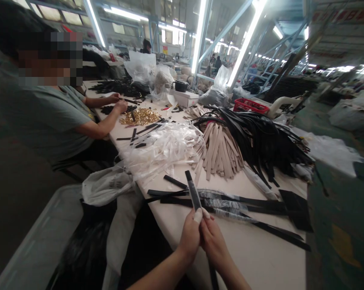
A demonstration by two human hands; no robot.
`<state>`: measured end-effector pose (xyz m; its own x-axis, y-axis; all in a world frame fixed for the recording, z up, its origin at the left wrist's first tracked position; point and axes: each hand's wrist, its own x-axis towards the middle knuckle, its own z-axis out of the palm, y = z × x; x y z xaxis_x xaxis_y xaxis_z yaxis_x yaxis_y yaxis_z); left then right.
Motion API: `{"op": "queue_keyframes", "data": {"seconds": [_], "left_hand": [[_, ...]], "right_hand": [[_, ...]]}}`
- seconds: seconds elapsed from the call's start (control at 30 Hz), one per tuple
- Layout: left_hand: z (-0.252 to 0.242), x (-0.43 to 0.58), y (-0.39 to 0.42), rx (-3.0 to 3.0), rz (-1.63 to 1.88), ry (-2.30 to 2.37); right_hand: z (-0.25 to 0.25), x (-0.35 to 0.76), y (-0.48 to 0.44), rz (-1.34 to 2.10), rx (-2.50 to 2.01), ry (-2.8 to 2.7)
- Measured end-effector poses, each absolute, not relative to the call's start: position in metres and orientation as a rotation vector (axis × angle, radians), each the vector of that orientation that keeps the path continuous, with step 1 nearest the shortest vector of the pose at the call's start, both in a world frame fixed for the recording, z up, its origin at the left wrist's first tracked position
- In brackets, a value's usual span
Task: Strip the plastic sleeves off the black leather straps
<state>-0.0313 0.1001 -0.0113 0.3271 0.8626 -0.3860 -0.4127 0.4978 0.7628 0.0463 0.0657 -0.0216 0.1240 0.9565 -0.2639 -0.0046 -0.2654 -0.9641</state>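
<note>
A black strap [194,193] is held between my two hands over the near part of the table. Its upper end points away from me, and a lower length hangs below my wrists. My left hand [190,231] grips it from the left, thumb pressed on it. From the other side my right hand [210,233] is closed on the same strap, close against the left. White coverings show on some of my fingertips. Just beyond lie several black straps [269,209], partly bundled in clear plastic wrap [227,204].
Crumpled clear plastic [172,147], beige strips [220,155] and a heap of black straps [260,137] cover the table's middle. A co-worker [52,108] sits at left by gold-coloured metal pieces [144,117]. A red basket [251,105] stands farther back; a pale bin [46,229] is at lower left.
</note>
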Motion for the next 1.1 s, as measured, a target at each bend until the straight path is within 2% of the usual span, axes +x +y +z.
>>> {"op": "queue_keyframes", "data": {"seconds": [0.27, 0.5, 0.67, 0.87, 1.1], "left_hand": [[0.007, -0.048, 0.159, 0.527, 0.957, 0.696], [-0.007, -0.034, 0.119, 0.579, 0.871, 0.82], [0.006, -0.045, 0.125, 1.003, 0.928, 0.803], [0.027, -0.033, 0.129, 1.136, 0.68, 0.613], [0.022, -0.034, 0.131, 1.075, 0.405, 0.502]], "right_hand": [[-0.016, 0.043, 0.058, 1.298, -1.496, -1.135], [-0.003, 0.052, 0.068, 1.187, -1.518, -1.261], [0.031, 0.094, 0.103, 0.94, -1.59, -1.262], [0.081, 0.128, 0.166, 0.927, -1.493, -1.302], [0.107, 0.186, 0.157, 0.755, -1.452, -0.98]]}}
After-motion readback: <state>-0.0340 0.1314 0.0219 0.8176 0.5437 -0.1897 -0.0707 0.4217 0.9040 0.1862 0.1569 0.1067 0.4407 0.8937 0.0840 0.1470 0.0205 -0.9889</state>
